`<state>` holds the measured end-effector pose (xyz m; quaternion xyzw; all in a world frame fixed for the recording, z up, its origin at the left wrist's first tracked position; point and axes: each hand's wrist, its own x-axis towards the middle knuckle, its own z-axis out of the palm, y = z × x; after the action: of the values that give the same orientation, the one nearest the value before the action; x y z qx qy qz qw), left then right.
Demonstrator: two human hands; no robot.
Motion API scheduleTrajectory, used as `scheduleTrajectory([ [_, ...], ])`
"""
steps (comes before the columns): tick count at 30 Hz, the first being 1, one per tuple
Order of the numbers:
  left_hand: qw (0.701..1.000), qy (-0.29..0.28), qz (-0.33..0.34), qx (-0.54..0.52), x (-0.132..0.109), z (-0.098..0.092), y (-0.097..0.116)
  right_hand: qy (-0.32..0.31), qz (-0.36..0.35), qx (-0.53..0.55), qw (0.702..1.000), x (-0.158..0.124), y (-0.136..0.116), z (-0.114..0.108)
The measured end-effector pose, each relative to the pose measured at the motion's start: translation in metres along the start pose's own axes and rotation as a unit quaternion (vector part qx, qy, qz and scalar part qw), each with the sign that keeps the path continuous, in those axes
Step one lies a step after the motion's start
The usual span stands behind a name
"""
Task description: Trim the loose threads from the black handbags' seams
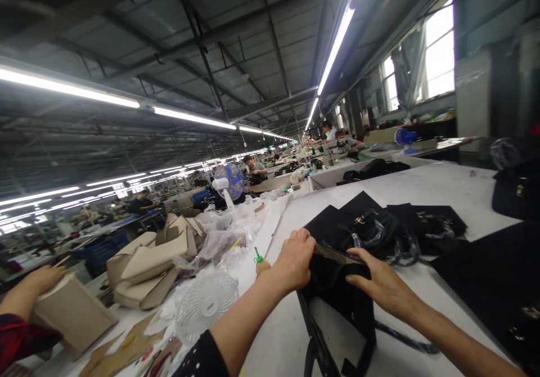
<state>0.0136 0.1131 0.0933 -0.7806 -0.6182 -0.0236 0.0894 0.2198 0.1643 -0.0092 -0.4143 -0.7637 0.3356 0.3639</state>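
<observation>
A black handbag (337, 304) lies on the white worktable (422, 191) right in front of me. My left hand (295, 259) grips the bag's top left edge, fingers curled over it. On the bag's right side rests my right hand (382, 287), its fingers closed against the black material with the thumb spread. Just behind the bag lie more black bags (379, 228) with gold hardware and plastic-wrapped handles. A small bottle with a green cap (260, 261) stands left of my left hand.
A white desk fan (206, 304) lies at the lower left beside crumpled plastic bags (223, 233). Beige bags (147, 264) are stacked further left, where another person's hand (42, 278) touches a beige bag. More black bags (514, 188) sit at the right. A blue fan (230, 183) stands behind.
</observation>
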Motion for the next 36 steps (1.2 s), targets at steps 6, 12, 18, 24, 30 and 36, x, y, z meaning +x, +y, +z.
scheduleTrajectory([
  [6, 0.988, -0.017, 0.122, -0.093, 0.008, 0.015, -0.009, 0.029, 0.019, 0.029, 0.999, 0.002, 0.005, -0.003],
  [12, 0.982, -0.056, 0.156, -0.094, 0.01, 0.019, -0.019, 0.041, 0.04, 0.051, 0.997, 0.008, 0.014, -0.005],
  [18, 0.979, -0.04, 0.182, -0.084, 0.031, 0.026, -0.012, 0.047, 0.026, 0.062, 0.997, 0.011, 0.01, -0.005],
  [24, 0.991, -0.004, 0.064, -0.115, 0.034, 0.027, -0.017, 0.062, 0.018, 0.087, 0.994, 0.017, 0.024, -0.009],
  [30, 0.993, 0.039, -0.05, -0.098, 0.033, 0.031, -0.02, 0.072, 0.017, 0.091, 0.993, 0.022, 0.023, -0.007],
  [36, 0.989, 0.064, -0.085, -0.106, 0.045, 0.032, -0.015, 0.076, 0.02, 0.082, 0.994, 0.025, 0.01, -0.009],
])
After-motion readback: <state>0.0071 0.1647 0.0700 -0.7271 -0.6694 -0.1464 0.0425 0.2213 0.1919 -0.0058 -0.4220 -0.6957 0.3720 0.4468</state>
